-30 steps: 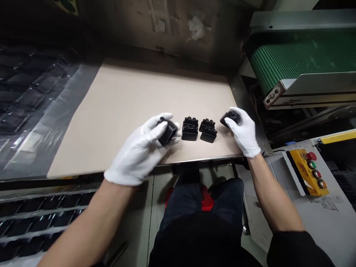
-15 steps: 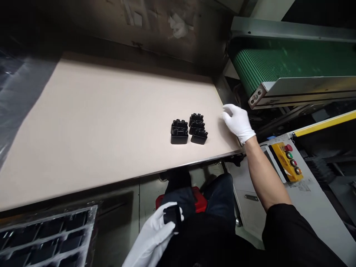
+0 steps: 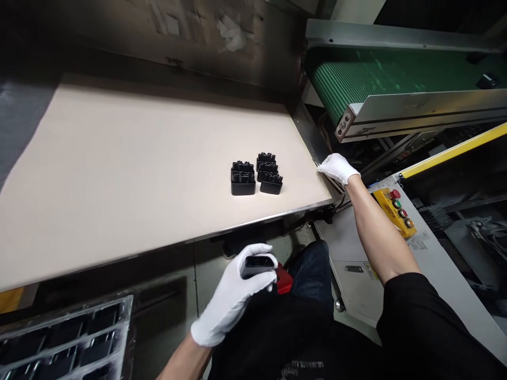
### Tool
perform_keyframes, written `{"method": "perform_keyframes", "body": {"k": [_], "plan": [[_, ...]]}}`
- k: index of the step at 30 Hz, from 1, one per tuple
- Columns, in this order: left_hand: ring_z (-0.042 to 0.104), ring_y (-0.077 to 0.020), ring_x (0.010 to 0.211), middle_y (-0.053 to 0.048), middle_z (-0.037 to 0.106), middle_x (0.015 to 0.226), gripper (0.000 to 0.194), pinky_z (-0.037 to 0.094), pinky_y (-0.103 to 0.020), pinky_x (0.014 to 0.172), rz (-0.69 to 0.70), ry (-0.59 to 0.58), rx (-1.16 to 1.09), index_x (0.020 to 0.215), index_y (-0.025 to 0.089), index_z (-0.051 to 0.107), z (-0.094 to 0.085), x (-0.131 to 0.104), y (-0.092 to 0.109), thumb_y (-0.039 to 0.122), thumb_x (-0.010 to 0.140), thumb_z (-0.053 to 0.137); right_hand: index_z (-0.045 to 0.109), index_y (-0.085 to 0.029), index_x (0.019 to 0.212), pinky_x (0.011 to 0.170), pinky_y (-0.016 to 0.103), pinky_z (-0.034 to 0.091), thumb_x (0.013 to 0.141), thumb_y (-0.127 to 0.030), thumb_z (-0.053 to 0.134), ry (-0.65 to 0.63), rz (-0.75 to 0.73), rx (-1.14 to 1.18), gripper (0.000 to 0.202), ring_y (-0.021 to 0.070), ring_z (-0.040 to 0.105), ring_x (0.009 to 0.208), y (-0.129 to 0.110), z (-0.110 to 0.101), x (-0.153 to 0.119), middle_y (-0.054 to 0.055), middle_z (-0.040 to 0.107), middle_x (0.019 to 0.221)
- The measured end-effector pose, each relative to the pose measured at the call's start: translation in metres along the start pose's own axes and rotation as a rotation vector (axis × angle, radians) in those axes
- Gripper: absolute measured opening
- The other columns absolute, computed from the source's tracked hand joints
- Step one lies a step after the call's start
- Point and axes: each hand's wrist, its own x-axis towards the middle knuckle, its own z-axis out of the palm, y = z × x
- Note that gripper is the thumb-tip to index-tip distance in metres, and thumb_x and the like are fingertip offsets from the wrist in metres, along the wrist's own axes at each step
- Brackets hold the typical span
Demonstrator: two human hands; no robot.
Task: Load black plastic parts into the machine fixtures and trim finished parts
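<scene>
White gloves cover both hands. My left hand (image 3: pixel 241 279), low in front of my body, grips a black plastic part (image 3: pixel 257 264) between thumb and fingers. At the right edge of the table, my right hand (image 3: pixel 338 169) has its fingertips pinched on a thin metallic object (image 3: pixel 316 163), too small to identify. Several black block-shaped parts with raised posts stand in two groups on the beige tabletop (image 3: pixel 138 158): a left group (image 3: pixel 243 186) and a right group (image 3: pixel 271 184).
A green conveyor belt (image 3: pixel 372 74) runs at the upper right, with a black part (image 3: pixel 487 81) on it. Below it are a yellow button box (image 3: pixel 394 211) and a grey cabinet (image 3: pixel 352 285). A tray (image 3: pixel 127 327) of black parts lies at lower left.
My left hand has risen towards the table with its black part turned. My right hand has closed its fingers at the table edge. A black part has appeared on the conveyor.
</scene>
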Motion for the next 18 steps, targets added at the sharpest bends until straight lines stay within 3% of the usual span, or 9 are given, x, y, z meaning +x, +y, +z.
{"method": "perform_keyframes", "body": {"k": [5,9,14,18], "plan": [[0.052,-0.0102,0.064,-0.004,0.063,0.094,0.047,0.041,-0.026,0.063,-0.062,-0.04,-0.252,0.126,0.019,0.07,-0.004,-0.011,-0.031,0.028,0.082,0.084,0.078,-0.005,0.097,0.082,0.033,0.052,0.082,-0.023,0.071,0.025,-0.008,-0.015,0.025,0.0323,0.074,0.096,0.009,0.004,-0.007,0.026,0.078,0.097],[0.055,-0.0154,0.076,-0.011,0.066,0.106,0.051,0.043,-0.029,0.07,-0.123,-0.102,-0.406,0.133,0.018,0.074,-0.009,-0.016,-0.048,0.039,0.086,0.078,0.077,-0.007,0.091,0.077,0.03,0.051,0.081,-0.022,0.07,0.042,-0.029,0.036,0.019,0.0279,0.074,0.087,0.012,0.009,-0.014,0.02,0.079,0.09],[0.053,-0.0162,0.083,-0.01,0.066,0.11,0.05,0.044,-0.029,0.08,-0.115,-0.115,-0.309,0.138,0.022,0.072,-0.008,-0.015,-0.05,0.044,0.092,0.074,0.074,-0.013,0.094,0.083,0.029,0.052,0.085,-0.018,0.07,0.121,-0.084,0.073,0.012,0.0245,0.073,0.092,0.013,0.01,-0.018,0.013,0.079,0.097],[0.054,-0.0176,0.09,-0.005,0.063,0.107,0.062,0.044,-0.029,0.082,-0.085,-0.076,-0.141,0.133,0.023,0.071,0.001,-0.014,-0.036,0.03,0.073,0.086,0.066,-0.014,0.122,0.092,0.033,0.053,0.104,-0.029,0.054,0.371,-0.182,0.215,0.027,0.0227,0.072,0.099,0.0,0.003,-0.045,0.013,0.076,0.109]]}}
